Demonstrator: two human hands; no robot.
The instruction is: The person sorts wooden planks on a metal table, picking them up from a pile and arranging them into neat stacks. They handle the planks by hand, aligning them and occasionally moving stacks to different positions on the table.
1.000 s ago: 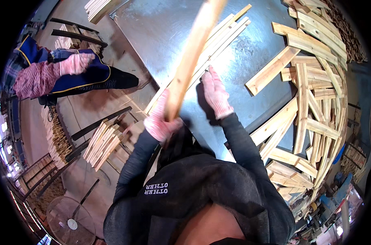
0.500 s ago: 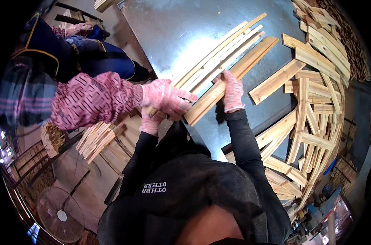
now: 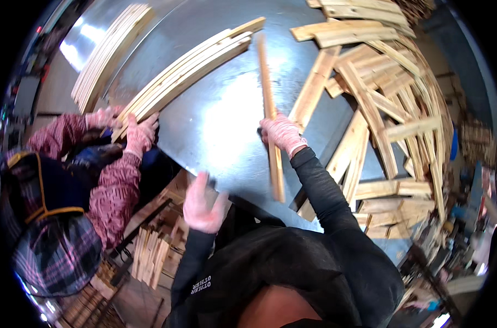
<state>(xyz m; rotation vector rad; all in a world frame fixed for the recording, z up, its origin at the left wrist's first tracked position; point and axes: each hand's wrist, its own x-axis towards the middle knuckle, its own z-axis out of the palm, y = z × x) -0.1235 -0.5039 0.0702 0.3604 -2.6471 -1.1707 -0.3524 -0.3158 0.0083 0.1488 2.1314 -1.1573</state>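
My right hand, in a pink and white work glove, grips a wooden board near its middle. The board is seen nearly edge-on and slightly blurred, above the metal tabletop. Off the table's near edge, my left hand is gloved the same way, with fingers apart and nothing in it. To the left, a co-worker's two gloved hands hold the near end of a bundle of long wooden strips lying across the table.
A loose pile of wooden boards covers the table's right side. Another row of strips lies at the far left. Below the table's left edge stands a stack of short wood pieces. The co-worker's sleeve is close by on the left.
The strips have moved left with the co-worker's hands, away from mine. My left hand has come off them and opened. My right hand still holds a board, turned more upright in the picture.
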